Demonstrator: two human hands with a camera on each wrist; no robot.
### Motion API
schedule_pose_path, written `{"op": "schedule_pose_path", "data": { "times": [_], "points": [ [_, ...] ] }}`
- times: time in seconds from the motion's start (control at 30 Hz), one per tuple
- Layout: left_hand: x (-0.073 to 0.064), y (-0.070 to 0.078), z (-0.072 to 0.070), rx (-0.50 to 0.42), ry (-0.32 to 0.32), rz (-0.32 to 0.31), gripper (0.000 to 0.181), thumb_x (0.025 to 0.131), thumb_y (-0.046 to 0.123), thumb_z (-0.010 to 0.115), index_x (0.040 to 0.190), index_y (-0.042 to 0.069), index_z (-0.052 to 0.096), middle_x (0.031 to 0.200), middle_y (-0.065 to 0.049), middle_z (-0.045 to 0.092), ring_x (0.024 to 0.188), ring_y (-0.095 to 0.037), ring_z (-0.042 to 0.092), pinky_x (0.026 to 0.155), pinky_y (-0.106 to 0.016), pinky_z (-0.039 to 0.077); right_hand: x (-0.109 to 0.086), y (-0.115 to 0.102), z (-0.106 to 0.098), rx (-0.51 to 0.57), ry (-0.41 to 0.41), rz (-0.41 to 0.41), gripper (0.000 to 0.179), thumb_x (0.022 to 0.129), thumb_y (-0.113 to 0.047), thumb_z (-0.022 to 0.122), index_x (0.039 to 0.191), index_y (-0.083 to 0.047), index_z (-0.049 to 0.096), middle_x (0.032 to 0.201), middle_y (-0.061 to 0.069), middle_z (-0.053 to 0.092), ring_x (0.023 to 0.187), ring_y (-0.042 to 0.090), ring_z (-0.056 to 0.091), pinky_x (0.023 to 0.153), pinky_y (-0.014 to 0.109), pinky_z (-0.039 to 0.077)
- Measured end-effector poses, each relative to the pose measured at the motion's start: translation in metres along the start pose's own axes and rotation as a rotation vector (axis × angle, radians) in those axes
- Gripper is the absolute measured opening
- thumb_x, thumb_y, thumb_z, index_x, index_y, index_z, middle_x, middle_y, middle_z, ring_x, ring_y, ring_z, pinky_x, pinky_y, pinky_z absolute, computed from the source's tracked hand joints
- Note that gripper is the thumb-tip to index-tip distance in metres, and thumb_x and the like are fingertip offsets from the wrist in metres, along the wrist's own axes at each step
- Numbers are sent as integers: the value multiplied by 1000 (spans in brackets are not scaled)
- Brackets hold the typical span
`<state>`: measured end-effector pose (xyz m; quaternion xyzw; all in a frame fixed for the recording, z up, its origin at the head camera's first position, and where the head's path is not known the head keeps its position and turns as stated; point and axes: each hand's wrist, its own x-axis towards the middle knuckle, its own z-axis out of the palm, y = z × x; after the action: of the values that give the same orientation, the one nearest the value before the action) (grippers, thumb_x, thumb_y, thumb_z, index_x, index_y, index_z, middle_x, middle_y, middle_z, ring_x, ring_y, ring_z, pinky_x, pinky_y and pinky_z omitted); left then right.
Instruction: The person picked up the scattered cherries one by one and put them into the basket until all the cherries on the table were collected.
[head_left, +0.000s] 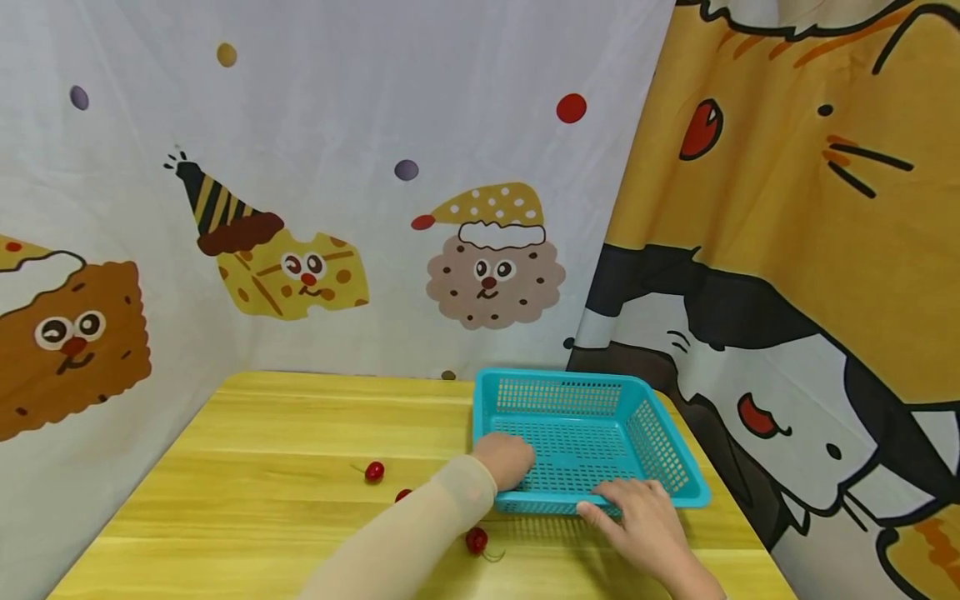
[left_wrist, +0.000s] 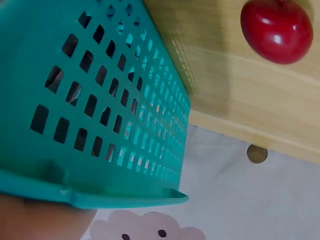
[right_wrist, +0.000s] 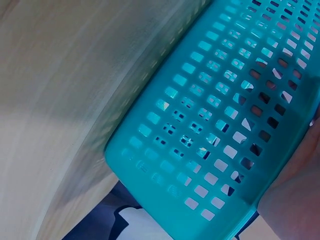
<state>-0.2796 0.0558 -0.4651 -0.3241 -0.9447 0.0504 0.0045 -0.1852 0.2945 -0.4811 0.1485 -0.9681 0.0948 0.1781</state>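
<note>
A turquoise plastic basket (head_left: 577, 379) with perforated walls stands on the table. My left hand (head_left: 506, 460) reaches over its near left corner, back of the hand up; its fingers are hidden, and whether they hold anything does not show. On the near rim, my right hand (head_left: 637, 517) grips the basket, fingers over the edge and thumb on the outer side. In the left wrist view the basket wall (left_wrist: 115, 100) hides most of the left hand. Red cherries lie left of the basket: one (head_left: 374, 472) farther out, another (head_left: 402, 494) partly behind the left sleeve, a third (head_left: 476, 541) nearer.
The wooden table (head_left: 300, 425) reaches to a white cloth backdrop (head_left: 315, 108) printed with cartoon food. A curtain with cartoon animals (head_left: 787, 275) hangs along the right side, close to the table edge and the basket.
</note>
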Motion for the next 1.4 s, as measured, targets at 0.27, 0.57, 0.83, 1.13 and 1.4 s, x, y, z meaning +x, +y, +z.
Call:
{"op": "schedule_pose_path", "data": {
  "times": [0.27, 0.57, 0.83, 1.13, 1.4],
  "points": [
    [-3, 0, -1, -12, 18, 2, 21, 107, 16, 63, 100, 23, 81, 95, 6, 80, 87, -10, 75, 76, -29, 65, -1, -2, 0, 3, -2, 2, 32, 96, -57, 73, 106, -27, 81, 103, -9, 80, 98, 17, 74, 89, 46, 52],
    [-29, -56, -16, -90, 399, 88, 19, 103, 29, 73, 118, 19, 79, 118, 4, 77, 112, -17, 69, 104, -36, 58, 2, -3, -2, 10, 5, -13, 32, 97, -55, 73, 106, -26, 81, 103, -9, 79, 98, 17, 74, 90, 47, 53],
    [-100, -158, -3, -342, 334, -210, 30, 106, 26, 69, 128, 6, 73, 134, -14, 72, 127, -36, 68, 110, -53, 56, 4, -3, -5, 18, -32, 1, 35, 98, -56, 71, 110, -25, 81, 108, -8, 80, 102, 18, 74, 92, 48, 52],
    [-173, -208, 29, -454, 206, -323, 29, 97, 20, 79, 121, 3, 77, 124, -17, 77, 119, -42, 71, 101, -58, 59, 1, -2, -5, 28, -54, 27, 36, 98, -57, 71, 110, -25, 82, 107, -8, 80, 101, 18, 74, 93, 49, 53],
    [-183, -196, 47, -402, 212, -259, 38, 91, 20, 86, 125, 5, 75, 125, -13, 77, 116, -37, 74, 101, -54, 61, 0, -2, -3, 24, -3, -7, 31, 97, -53, 74, 108, -26, 81, 104, -9, 79, 97, 18, 74, 89, 48, 52]
  ]
}}
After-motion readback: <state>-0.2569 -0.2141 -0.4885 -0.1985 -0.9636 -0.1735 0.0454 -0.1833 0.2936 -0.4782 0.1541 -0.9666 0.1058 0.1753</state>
